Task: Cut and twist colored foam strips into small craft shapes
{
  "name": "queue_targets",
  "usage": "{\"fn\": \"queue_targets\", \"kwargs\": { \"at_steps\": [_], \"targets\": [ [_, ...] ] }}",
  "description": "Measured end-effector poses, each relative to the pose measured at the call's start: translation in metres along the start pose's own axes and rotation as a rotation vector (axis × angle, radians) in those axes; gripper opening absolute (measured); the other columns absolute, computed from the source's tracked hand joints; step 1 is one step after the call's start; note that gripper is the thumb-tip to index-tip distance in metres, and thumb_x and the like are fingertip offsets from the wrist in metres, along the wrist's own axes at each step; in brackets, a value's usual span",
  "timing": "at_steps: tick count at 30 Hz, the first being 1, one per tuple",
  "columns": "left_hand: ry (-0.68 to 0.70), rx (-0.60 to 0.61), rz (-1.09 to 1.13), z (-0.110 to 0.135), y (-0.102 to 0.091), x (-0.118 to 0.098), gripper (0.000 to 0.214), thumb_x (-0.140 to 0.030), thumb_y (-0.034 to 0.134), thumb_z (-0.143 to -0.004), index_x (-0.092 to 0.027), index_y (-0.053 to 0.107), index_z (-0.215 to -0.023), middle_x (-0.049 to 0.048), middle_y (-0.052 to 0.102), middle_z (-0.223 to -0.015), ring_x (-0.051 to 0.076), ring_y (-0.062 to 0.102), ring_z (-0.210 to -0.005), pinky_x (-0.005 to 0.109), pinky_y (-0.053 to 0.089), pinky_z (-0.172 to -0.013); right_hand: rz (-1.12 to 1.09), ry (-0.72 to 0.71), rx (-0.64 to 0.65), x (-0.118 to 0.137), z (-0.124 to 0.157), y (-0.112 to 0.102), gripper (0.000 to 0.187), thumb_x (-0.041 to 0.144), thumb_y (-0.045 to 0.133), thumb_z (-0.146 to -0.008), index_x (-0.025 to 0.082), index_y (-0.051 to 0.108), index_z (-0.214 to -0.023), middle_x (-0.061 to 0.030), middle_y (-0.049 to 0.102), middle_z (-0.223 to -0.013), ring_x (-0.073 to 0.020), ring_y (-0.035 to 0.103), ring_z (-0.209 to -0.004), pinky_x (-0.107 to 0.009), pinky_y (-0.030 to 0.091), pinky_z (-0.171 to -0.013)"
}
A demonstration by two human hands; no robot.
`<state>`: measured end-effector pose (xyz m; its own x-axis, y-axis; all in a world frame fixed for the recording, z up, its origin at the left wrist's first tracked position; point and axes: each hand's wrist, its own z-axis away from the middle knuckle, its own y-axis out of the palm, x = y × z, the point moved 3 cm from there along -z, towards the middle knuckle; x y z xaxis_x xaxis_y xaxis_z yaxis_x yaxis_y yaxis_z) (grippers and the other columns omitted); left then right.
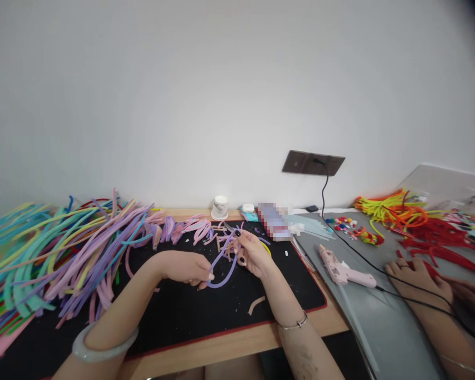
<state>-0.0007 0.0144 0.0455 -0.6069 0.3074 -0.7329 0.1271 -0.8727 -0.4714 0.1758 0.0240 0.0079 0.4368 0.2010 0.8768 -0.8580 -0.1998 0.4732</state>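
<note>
Between my two hands is a purple pipe cleaner (226,279), bent into a loop above the black mat (198,316). My left hand (190,267) is closed, pinching the loop's lower left end between thumb and fingers. At the other end my right hand (254,254) grips it near the top, fingertips together. Behind the right hand lie short tan and pink pipe cleaner pieces, partly hidden by it. A single tan piece (256,304) rests on the mat nearer me. Bundled pink pipe cleaners (198,228) and purple curled pieces (169,230) lie farther back.
Many coloured pipe cleaners (83,253) heap at the left. A paper cup (220,206) and white earbud case (248,209) stand near the wall. On the grey table at right are a pink glue gun (342,272), its black cord, pom-poms and a co-worker's hands (417,279).
</note>
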Motion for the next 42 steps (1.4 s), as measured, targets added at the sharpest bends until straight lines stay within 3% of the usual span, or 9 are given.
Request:
{"fn": "queue_targets", "kwargs": {
  "at_steps": [3,9,16,22,28,34,42],
  "targets": [
    [0.007,0.001,-0.009,0.000,0.002,-0.001,0.034,-0.043,0.045,-0.081,-0.016,0.057,-0.064,-0.0026,0.043,-0.053,0.011,0.036,-0.051,0.023,0.028,-0.049,0.009,0.003,0.057,0.002,0.003,0.005,0.033,0.038,0.073,-0.071,0.016,0.053,-0.085,0.0055,0.057,-0.052,-0.0026,0.036,-0.028,-0.013,0.030,-0.026],
    [0.013,-0.020,0.021,0.000,0.004,-0.003,0.034,-0.043,0.045,-0.081,-0.018,0.055,-0.060,-0.0021,0.042,-0.051,0.012,0.036,-0.050,0.024,0.028,-0.050,0.016,-0.018,0.047,0.002,0.003,0.005,0.028,0.036,0.072,-0.074,0.014,0.058,-0.086,0.0056,0.056,-0.050,-0.0023,0.035,-0.027,-0.014,0.028,-0.025],
    [0.013,-0.020,0.014,-0.002,0.004,-0.001,0.038,-0.048,0.042,-0.082,-0.017,0.056,-0.065,-0.0019,0.043,-0.054,0.012,0.037,-0.052,0.024,0.029,-0.051,0.041,-0.047,0.011,0.003,0.002,0.004,0.028,0.035,0.074,-0.071,0.014,0.055,-0.074,0.0024,0.061,-0.054,-0.0020,0.036,-0.028,-0.013,0.026,-0.027],
    [0.057,-0.200,0.039,0.001,-0.003,0.002,0.047,-0.058,0.034,-0.085,-0.017,0.055,-0.077,-0.0014,0.045,-0.066,0.012,0.039,-0.058,0.023,0.035,-0.057,-0.011,-0.155,-0.100,0.004,-0.003,-0.003,0.031,0.037,0.074,-0.068,0.015,0.052,-0.072,-0.0013,0.065,-0.059,-0.0027,0.038,-0.030,-0.013,0.024,-0.029],
    [0.060,-0.326,0.104,-0.001,-0.005,-0.001,0.047,-0.057,0.027,-0.088,-0.017,0.052,-0.091,-0.0030,0.041,-0.067,0.012,0.036,-0.058,0.022,0.034,-0.057,-0.091,-0.192,-0.196,0.001,-0.006,-0.008,0.032,0.033,0.074,-0.067,0.016,0.048,-0.072,-0.0027,0.069,-0.065,-0.0015,0.032,-0.029,-0.014,0.025,-0.030],
    [0.119,-0.542,-0.117,-0.007,-0.005,-0.010,0.038,-0.053,0.050,-0.080,-0.019,0.053,-0.096,0.0023,0.059,-0.089,0.018,0.050,-0.077,0.026,0.039,-0.069,-0.108,-0.228,-0.246,0.004,-0.004,-0.008,0.031,0.035,0.074,-0.066,0.017,0.050,-0.075,-0.0045,0.072,-0.074,-0.0035,0.039,-0.031,-0.017,0.032,-0.031],
    [-0.014,-0.683,-0.431,-0.015,-0.006,-0.002,0.034,-0.050,0.041,-0.088,-0.018,0.053,-0.090,0.0078,0.064,-0.088,0.022,0.058,-0.078,0.029,0.038,-0.067,-0.121,-0.286,-0.276,0.007,-0.006,-0.017,0.030,0.034,0.073,-0.068,0.017,0.049,-0.075,-0.0041,0.071,-0.072,-0.0041,0.040,-0.032,-0.017,0.032,-0.032]
  ]
}}
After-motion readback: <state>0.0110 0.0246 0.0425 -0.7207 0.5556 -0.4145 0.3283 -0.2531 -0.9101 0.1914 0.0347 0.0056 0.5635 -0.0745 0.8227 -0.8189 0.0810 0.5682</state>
